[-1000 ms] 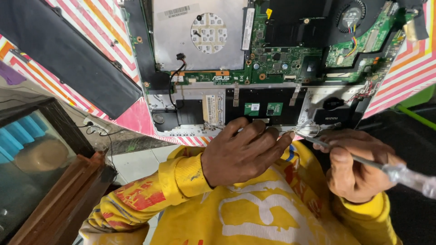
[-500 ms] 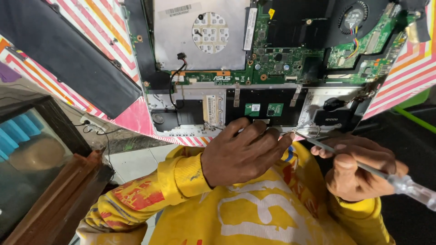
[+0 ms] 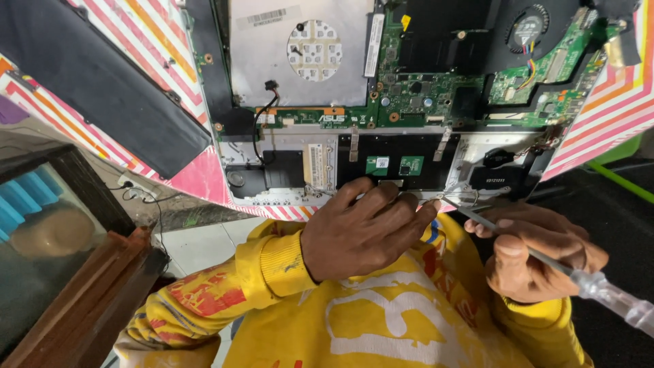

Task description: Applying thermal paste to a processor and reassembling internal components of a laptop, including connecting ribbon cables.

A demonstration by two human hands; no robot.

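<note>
left hand (image 3: 364, 235): fingers curled, pressing edge of opened laptop (image 3: 409, 102) | right hand (image 3: 538, 255): grasping screwdriver (image 3: 545, 259), just right of left hand, tip at laptop edge

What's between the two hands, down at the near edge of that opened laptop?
In the head view, the screwdriver's thin metal shaft crosses the gap from the right hand toward the left hand. Behind it lies the yellow sweater.
</note>
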